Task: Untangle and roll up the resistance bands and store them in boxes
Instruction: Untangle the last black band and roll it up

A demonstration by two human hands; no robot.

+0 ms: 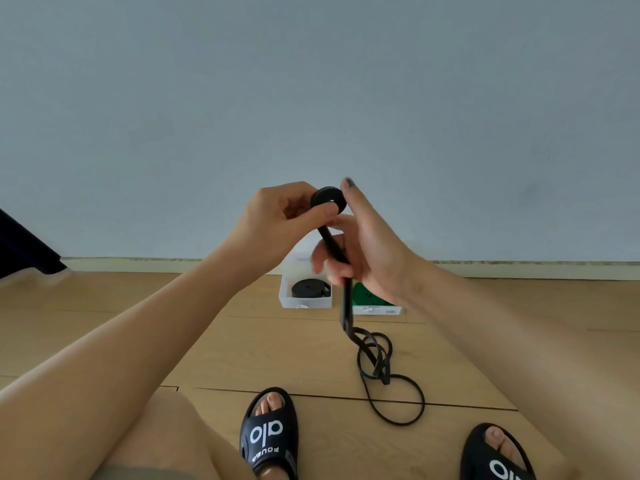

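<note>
The left hand [277,216] pinches the small black coil of flat rubber resistance band [328,199]; the right hand [360,251] curls round its tail just below. That tail runs down to tangled loops [381,368] on the wooden floor [138,323], nearer the right hand.

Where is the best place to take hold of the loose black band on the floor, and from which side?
Probably the single outer loop of the loose band, taken from above and from the near side. It lies flat and apart from the knotted coils, so fingers can pinch one strand. The left hand and right hand already hold the rolled end.
</note>
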